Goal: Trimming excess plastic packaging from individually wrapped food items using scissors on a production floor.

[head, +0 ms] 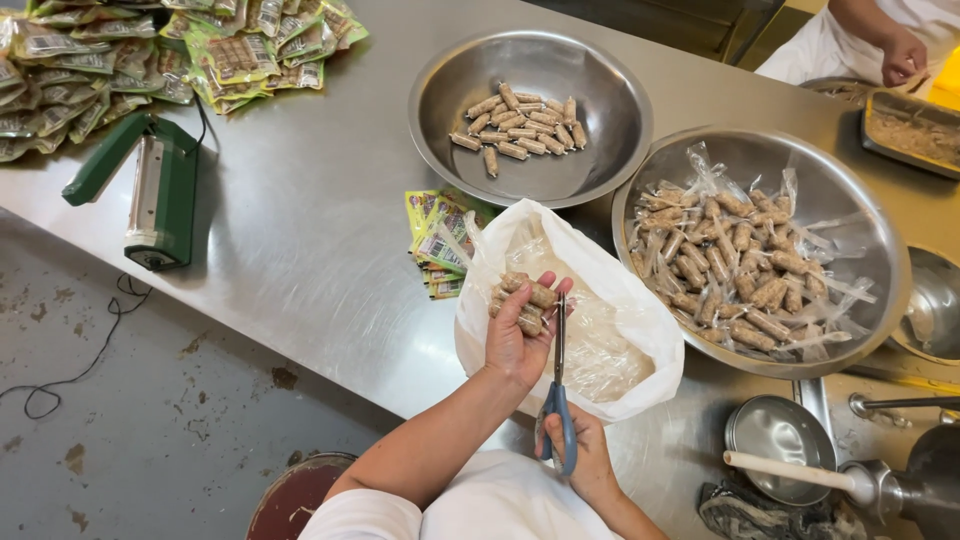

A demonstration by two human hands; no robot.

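Head view, looking down: the left hand (515,340) grips a bunch of small brown wrapped sticks (525,303), fingers closed round them, over an open white plastic bag (620,300) that seems placed to catch trimmings. Right hand (585,455) grasps blue-handled scissors (558,395), blades pointing up beside the bunch. Beyond, on the steel bench (310,220), sit two metal bowls (600,150) of similar sticks and a green heat sealer (150,190).

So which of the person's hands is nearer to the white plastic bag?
Left. The left hand, holding a bunch of small sausage-like pieces, is right over the white plastic bag; the right hand, gripping scissors, sits just below the bag's near edge.
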